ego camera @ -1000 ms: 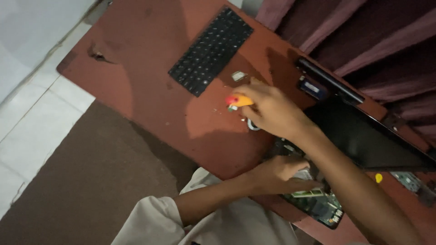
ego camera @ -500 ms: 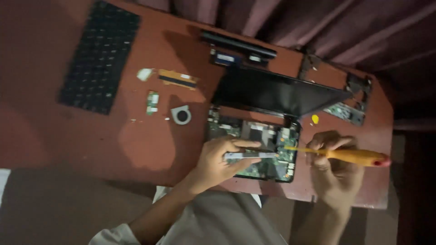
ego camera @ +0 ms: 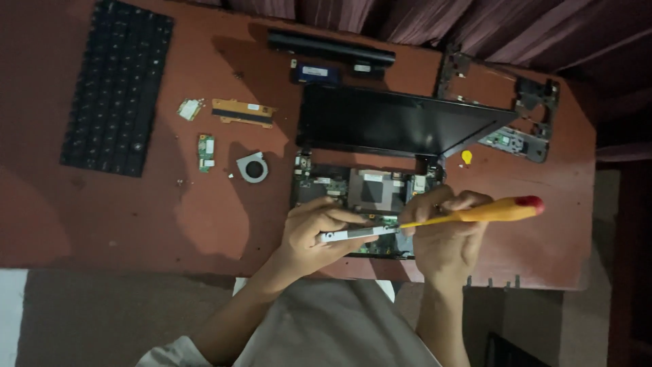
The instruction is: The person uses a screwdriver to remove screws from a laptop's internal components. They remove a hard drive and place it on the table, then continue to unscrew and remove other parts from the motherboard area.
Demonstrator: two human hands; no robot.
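1. While the left hand (ego camera: 314, 234) pinches a thin silver bracket (ego camera: 353, 234) over the open laptop base (ego camera: 363, 197), the right hand (ego camera: 445, 234) grips a yellow screwdriver (ego camera: 475, 214), its tip at the bracket's right end.
2. Already removed, well left of both hands on the worktop (ego camera: 204, 217): keyboard (ego camera: 115, 88), fan (ego camera: 252, 167), small circuit boards (ego camera: 206, 151).
3. Judged unfinished: the mainboard sits in the base beneath the hands.

A worn reddish-brown wooden table (ego camera: 102, 217) fills the dim scene. Dark maroon pleated curtains (ego camera: 516, 27) hang along its far edge. Brownish floor (ego camera: 102, 319) lies near, with 1 pale tile (ego camera: 10, 316) at the left.
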